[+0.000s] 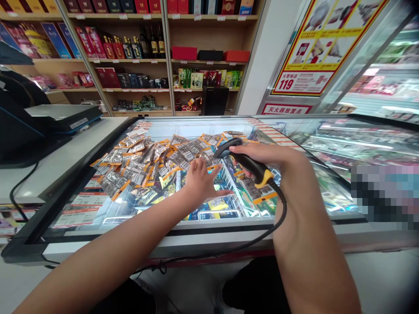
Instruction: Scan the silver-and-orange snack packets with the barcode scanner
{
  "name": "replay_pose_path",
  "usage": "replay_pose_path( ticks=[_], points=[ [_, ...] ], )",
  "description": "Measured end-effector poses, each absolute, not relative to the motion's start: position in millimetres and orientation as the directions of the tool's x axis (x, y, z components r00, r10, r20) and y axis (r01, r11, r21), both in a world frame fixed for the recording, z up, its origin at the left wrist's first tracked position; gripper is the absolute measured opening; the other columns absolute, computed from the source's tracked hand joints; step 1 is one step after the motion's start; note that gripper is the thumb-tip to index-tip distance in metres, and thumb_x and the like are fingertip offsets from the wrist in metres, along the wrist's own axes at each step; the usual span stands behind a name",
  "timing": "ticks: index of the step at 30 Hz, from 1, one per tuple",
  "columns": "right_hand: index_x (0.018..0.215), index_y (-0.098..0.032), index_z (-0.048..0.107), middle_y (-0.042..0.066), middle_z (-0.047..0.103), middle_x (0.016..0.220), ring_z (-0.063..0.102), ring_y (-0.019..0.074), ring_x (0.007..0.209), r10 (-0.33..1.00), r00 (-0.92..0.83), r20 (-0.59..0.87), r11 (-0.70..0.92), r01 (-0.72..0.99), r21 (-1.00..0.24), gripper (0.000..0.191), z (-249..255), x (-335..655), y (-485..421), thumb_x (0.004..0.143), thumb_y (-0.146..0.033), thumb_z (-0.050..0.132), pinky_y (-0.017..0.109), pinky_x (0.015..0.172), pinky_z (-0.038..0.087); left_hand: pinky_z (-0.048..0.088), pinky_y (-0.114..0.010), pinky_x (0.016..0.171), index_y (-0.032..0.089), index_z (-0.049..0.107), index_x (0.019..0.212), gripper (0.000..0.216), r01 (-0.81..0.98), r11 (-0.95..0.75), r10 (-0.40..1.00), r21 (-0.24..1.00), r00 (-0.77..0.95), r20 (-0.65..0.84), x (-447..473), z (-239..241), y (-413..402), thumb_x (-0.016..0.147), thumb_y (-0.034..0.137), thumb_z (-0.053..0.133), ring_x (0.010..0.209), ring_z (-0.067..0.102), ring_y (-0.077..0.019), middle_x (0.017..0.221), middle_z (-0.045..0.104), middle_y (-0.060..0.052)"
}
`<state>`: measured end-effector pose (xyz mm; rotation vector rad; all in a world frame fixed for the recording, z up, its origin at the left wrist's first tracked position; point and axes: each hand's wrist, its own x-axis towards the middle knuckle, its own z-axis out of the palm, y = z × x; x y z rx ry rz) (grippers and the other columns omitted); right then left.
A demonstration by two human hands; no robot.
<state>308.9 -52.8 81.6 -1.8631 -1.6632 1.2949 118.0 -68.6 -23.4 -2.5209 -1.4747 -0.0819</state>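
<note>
My right hand point(250, 152) is wrapped round the grip of a black and yellow barcode scanner point(252, 169). The scanner's head points left and down over the packets. At the end of the grip a black coiled cable point(282, 198) hangs and curves away to the left. My left hand point(200, 181) reaches over the freezer's glass top, thumb stretched out and fingers apart. Its fingertips are at the edge of the pile of small clear packets point(140, 159) with orange ends and printed labels; whether they touch one cannot be made out. Another packet point(253, 187) lies below the scanner.
Bagged goods show in a white wire basket point(234, 192) under the freezer's glass. A counter point(36, 179) with a scale point(65, 117) stands at the left. Shelves point(209, 17) of boxes and bottles line the back. A second glass-topped section point(369, 148) extends right.
</note>
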Motion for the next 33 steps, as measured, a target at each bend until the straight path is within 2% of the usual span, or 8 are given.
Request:
replay_pose_path(
  ticks=[4, 7, 10, 16, 20, 22, 25, 33],
  points=[
    [0.084, -0.021, 0.064, 0.008, 0.072, 0.072, 0.066, 0.0222, 0.06, 0.97, -0.018, -0.244, -0.182, 0.611, -0.77, 0.042, 78.3, 304.8, -44.1, 0.1, -0.058, 0.053, 0.033, 0.056, 0.054, 0.028, -0.049, 0.109, 0.033, 0.036, 0.163, 0.112, 0.889, -0.419, 0.883, -0.186, 0.446, 0.145, 115.4, -19.1, -64.3, 0.075, 0.1, 0.02, 0.137, 0.042, -0.0418, 0.145, 0.056, -0.02],
    [0.085, -0.021, 0.065, 0.008, 0.072, 0.078, 0.064, 0.0215, 0.064, 0.996, 0.078, -0.041, -0.083, 0.676, -0.732, 0.045, 67.9, 300.1, -25.1, 0.099, -0.062, 0.051, 0.032, 0.061, 0.051, 0.03, -0.049, 0.106, 0.028, 0.04, 0.162, 0.115, 0.908, -0.369, 0.909, -0.197, 0.397, 0.125, 108.8, -15.1, -57.3, 0.075, 0.1, 0.022, 0.134, 0.044, -0.0427, 0.141, 0.058, -0.021],
    [0.084, -0.021, 0.065, 0.008, 0.072, 0.084, 0.064, 0.022, 0.071, 0.994, 0.056, 0.095, 0.025, 0.724, -0.689, 0.047, 53.1, 290.8, 1.6, 0.098, -0.064, 0.05, 0.032, 0.069, 0.048, 0.031, -0.049, 0.104, 0.024, 0.045, 0.159, 0.112, 0.921, -0.343, 0.922, -0.183, 0.367, 0.123, 100.8, -12.0, -50.7, 0.077, 0.098, 0.024, 0.133, 0.044, -0.0442, 0.141, 0.059, -0.022],
    [0.085, -0.02, 0.066, 0.008, 0.072, 0.086, 0.065, 0.0229, 0.079, 0.999, -0.052, -0.006, 0.034, 0.732, -0.68, 0.049, 30.7, 268.3, 44.2, 0.099, -0.063, 0.048, 0.03, 0.076, 0.046, 0.035, -0.049, 0.103, 0.025, 0.058, 0.149, 0.098, 0.923, -0.351, 0.911, -0.16, 0.376, 0.169, 90.9, -5.8, -49.4, 0.083, 0.093, 0.031, 0.131, 0.046, -0.0425, 0.142, 0.058, -0.019],
    [0.083, -0.021, 0.066, 0.008, 0.073, 0.084, 0.065, 0.0233, 0.077, 0.997, -0.07, -0.043, 0.025, 0.75, -0.661, 0.049, 30.6, 265.9, 44.3, 0.1, -0.061, 0.046, 0.031, 0.078, 0.047, 0.033, -0.046, 0.111, 0.018, 0.067, 0.135, 0.079, 0.832, -0.522, 0.787, -0.188, 0.554, 0.27, 87.4, -6.1, -40.9, 0.095, 0.077, 0.034, 0.138, 0.044, -0.0369, 0.154, 0.049, -0.019],
    [0.082, -0.021, 0.066, 0.009, 0.073, 0.084, 0.066, 0.0238, 0.076, 0.997, -0.056, -0.053, 0.008, 0.762, -0.648, 0.05, 34.2, 267.9, 38.5, 0.1, -0.063, 0.045, 0.032, 0.078, 0.047, 0.029, -0.046, 0.117, 0.019, 0.061, 0.143, 0.075, 0.768, -0.609, 0.72, -0.201, 0.641, 0.268, 86.6, -9.8, -30.9, 0.098, 0.073, 0.035, 0.146, 0.037, -0.036, 0.161, 0.043, -0.018],
    [0.082, -0.021, 0.064, 0.008, 0.073, 0.083, 0.065, 0.0233, 0.074, 0.997, -0.044, -0.067, -0.006, 0.791, -0.612, 0.051, 38.6, 273.7, 31.1, 0.099, -0.066, 0.046, 0.033, 0.075, 0.048, 0.026, -0.049, 0.12, 0.023, 0.047, 0.157, 0.082, 0.741, -0.653, 0.718, -0.158, 0.671, 0.183, 86.3, -15.7, -18.0, 0.097, 0.077, 0.032, 0.153, 0.031, -0.0371, 0.168, 0.035, -0.014],
    [0.08, -0.022, 0.063, 0.01, 0.072, 0.085, 0.066, 0.026, 0.08, 0.996, -0.027, -0.084, -0.033, 0.767, -0.641, 0.054, 31.5, 291.7, 17.8, 0.096, -0.072, 0.048, 0.033, 0.075, 0.049, 0.025, -0.05, 0.119, 0.018, 0.04, 0.162, 0.1, 0.876, -0.442, 0.867, -0.191, 0.472, 0.157, 82.3, -11.1, -17.9, 0.09, 0.086, 0.026, 0.15, 0.035, -0.0407, 0.164, 0.039, -0.022]
  ],
)
